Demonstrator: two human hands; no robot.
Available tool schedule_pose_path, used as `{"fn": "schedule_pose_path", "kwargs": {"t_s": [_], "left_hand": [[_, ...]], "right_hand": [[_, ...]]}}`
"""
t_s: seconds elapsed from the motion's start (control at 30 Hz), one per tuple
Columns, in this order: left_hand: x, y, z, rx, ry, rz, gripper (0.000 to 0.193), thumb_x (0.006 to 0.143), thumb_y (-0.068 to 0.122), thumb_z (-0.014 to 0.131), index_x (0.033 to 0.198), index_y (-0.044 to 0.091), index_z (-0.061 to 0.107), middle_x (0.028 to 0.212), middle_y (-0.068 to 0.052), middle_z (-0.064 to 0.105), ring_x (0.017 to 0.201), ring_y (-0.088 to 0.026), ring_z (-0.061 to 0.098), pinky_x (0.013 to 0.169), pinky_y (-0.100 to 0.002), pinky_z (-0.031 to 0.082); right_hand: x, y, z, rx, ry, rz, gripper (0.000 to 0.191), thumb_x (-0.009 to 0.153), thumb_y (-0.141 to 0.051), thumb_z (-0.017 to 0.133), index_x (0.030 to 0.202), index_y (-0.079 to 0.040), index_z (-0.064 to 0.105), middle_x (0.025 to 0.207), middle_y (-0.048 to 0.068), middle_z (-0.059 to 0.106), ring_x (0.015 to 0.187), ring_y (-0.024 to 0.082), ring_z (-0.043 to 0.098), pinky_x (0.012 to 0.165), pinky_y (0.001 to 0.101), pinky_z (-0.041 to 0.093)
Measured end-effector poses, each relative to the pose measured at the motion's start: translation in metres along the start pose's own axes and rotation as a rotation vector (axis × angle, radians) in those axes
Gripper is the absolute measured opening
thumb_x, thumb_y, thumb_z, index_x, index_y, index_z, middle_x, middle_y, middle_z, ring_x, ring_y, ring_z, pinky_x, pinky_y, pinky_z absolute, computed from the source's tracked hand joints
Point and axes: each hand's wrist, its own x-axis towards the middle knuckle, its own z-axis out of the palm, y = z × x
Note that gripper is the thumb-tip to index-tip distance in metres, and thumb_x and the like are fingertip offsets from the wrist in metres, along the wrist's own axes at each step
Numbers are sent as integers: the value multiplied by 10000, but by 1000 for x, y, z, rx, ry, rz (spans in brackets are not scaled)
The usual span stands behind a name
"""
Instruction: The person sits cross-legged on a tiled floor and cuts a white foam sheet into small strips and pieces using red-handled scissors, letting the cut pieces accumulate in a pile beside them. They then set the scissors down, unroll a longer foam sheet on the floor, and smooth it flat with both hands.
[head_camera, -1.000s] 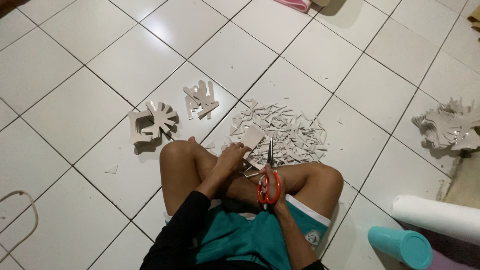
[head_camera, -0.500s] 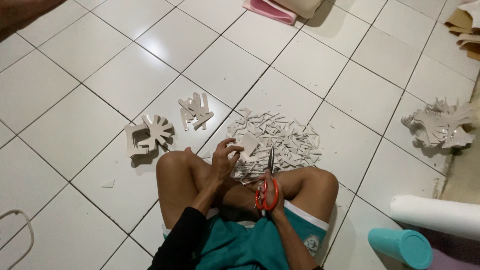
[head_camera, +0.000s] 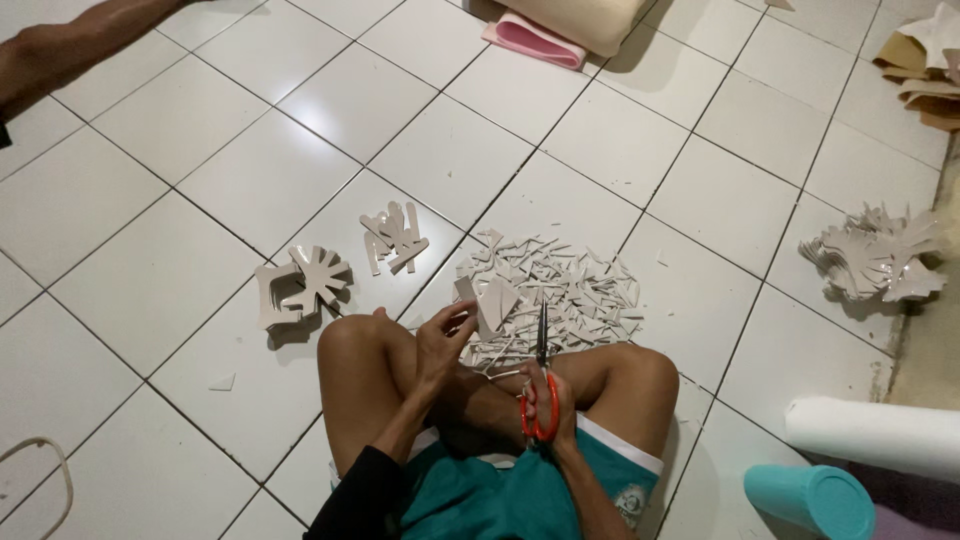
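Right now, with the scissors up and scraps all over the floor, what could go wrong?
1. The scissors in the right hand point up and away, blades near the left hand holding a cut piece; a slip might nick its fingers.
2. The scrap pile lies right against the bare legs; sharp offcuts could possibly scratch skin.
3. Stray bits on the tiles may be stepped on.

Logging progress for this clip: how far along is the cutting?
Done: two small stacks of cut shapes lie by the left knee, and a heap of offcuts lies ahead. In hand: the right hand holds orange-handled scissors, blades up; the left hand has a small piece at its fingertips. Left: a pile of pieces at far right, apparently uncut.
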Motion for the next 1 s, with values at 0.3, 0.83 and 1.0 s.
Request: {"fn": "schedule_pose_path", "kwargs": {"t_s": [0.3,0.83,1.0], "left_hand": [[-19,77,-10,-2,-26,179,318,922,72,745,1236,27,724,1148,-106,779,1014,-192,773,845,-288,656],[-60,150,-11,-159,-75,165,440,900,47,749,1331,44,662,1249,-108,727,1104,-215,747,906,-298,654],[-62,153,-9,-95,-53,168,436,886,52,762,1314,53,677,1274,-107,718,1103,-201,744,887,-294,661]], "right_hand": [[-81,3,14,-437,-70,-227,375,925,-405,700,1046,-54,750,623,-13,583,543,57,490,487,240,372],[-92,-98,37,-406,-261,-335,561,936,-543,622,1164,-41,728,684,-31,565,541,51,555,492,219,451],[-94,-98,37,-395,-249,-280,559,914,-540,637,1148,-42,737,629,-44,549,494,49,540,450,212,431]]}}
